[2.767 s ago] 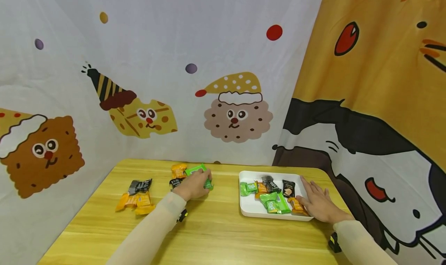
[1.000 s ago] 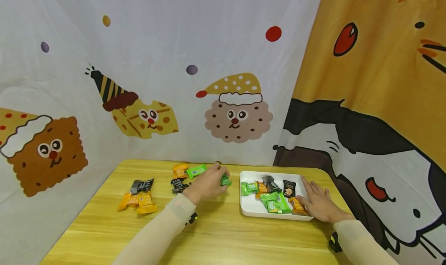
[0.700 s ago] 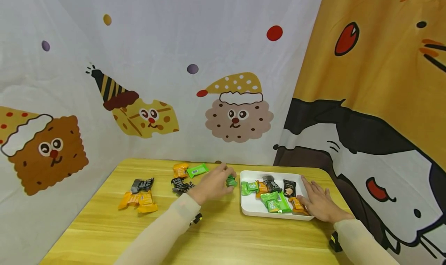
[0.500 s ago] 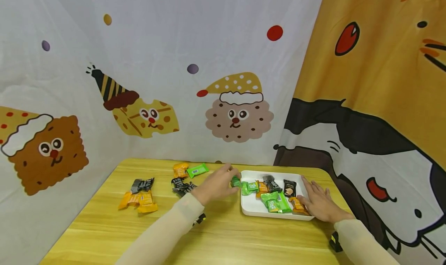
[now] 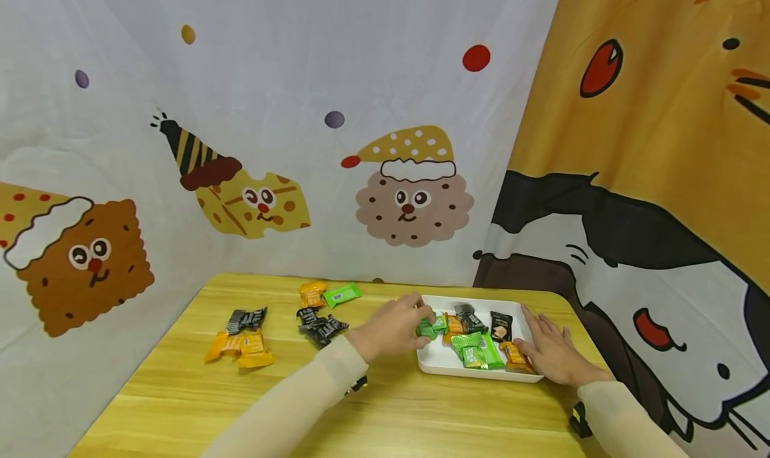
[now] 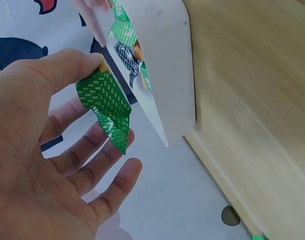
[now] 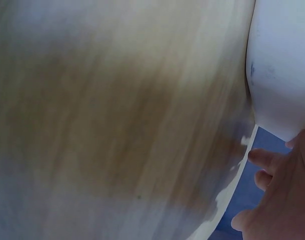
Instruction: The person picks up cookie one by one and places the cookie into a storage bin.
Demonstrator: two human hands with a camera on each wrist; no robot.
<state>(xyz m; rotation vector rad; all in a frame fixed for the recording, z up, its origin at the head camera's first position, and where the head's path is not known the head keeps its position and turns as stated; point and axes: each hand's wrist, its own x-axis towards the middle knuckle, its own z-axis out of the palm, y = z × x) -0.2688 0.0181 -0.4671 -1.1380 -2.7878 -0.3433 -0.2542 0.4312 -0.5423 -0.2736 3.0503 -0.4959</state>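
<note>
My left hand (image 5: 406,321) hovers at the left edge of the white tray (image 5: 439,370) and pinches a green wrapped candy (image 5: 426,328). In the left wrist view the thumb (image 6: 62,67) presses that green candy (image 6: 106,107) against the fingers, just beside the tray (image 6: 165,65). The tray holds several green, orange and black wrapped candies (image 5: 475,341). My right hand (image 5: 550,354) lies flat on the tray's right rim with fingers straight; its fingers (image 7: 272,165) show beside the tray (image 7: 282,65).
Loose candies lie on the wooden table (image 5: 385,411): orange ones (image 5: 240,348), a black one (image 5: 245,319), black ones (image 5: 321,325), an orange one (image 5: 311,293) and a green one (image 5: 341,295). Printed cloth hangs close behind and to the right.
My left hand picked up a green candy from the loose pile and carried it rightward to the tray's left edge. The right hand has stayed on the tray rim.
</note>
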